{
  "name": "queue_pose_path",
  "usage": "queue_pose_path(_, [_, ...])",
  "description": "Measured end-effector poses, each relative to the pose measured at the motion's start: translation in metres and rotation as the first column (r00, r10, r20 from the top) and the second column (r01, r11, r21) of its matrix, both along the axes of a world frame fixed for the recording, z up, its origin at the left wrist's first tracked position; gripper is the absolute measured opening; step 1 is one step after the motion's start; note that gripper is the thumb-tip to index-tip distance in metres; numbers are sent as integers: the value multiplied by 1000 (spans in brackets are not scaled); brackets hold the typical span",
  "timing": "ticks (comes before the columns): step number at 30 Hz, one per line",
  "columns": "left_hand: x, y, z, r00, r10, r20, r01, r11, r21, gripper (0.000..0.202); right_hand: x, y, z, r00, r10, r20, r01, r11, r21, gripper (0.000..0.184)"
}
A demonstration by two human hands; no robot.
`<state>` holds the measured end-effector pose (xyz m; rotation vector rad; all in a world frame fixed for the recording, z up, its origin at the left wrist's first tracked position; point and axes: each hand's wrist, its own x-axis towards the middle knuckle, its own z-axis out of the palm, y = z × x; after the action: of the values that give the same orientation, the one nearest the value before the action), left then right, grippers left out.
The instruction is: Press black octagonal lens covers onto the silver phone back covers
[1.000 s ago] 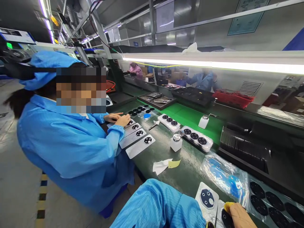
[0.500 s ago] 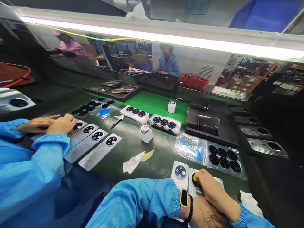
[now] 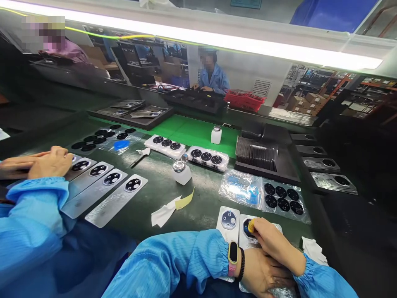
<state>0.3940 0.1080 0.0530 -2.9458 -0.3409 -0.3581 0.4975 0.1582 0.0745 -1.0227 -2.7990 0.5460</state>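
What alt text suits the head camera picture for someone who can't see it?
A person's right hand, one fingertip capped in yellow, presses the dark camera ring of a silver back cover on a green bench, left hand beside it. A co-worker's hands rest by similar covers at left.

bottle [image 3: 181,172] left of lens tray [image 3: 283,199]

Factory assembly line: conveyor belt [image 3: 198,132], gowned workers [image 3: 212,78].

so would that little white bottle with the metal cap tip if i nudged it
Probably not easily: the white bottle looks squat and stands flat on the green mat. Its metal cap may make it slightly top-heavy. Smooth plastic would likely slide before toppling.
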Motion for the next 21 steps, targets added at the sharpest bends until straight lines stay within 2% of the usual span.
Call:
queue_pose_path(3, [1, 1, 1, 1000, -18, -15, 18, 1000, -6, 55, 3, -2, 10, 999, 23, 41, -18, 993, -119, 22])
queue_pose_path(7, [1, -1, -5, 1000, 6, 20, -5, 1000, -28, 58, 5, 1, 26, 996, 49, 79, -24, 958, -286, 22])
queue_pose_path(14, [3, -3, -17, 993, 28, 114, -24, 999, -32, 50, 18, 11, 48, 998, 35, 49, -12, 914, -406, 22])
queue_pose_path(16, [3, -3, -17, 993, 28, 117, -23, 999, -39, 48, 24, 15, 47, 1000, -16, -14, 8, 898, -440, 18])
queue_pose_path(18, [3, -2, -18, 995, 17, 98, -12, 999, -48, 47, 29, 21, 43, 985, -121, -121, 54, 888, -456, 12])
queue_pose_path(21, [5, 0, -19, 997, -7, 74, 11, 999, -52, 51, 26, 36, 33, 897, -337, -285, 180, 869, -462, 5])
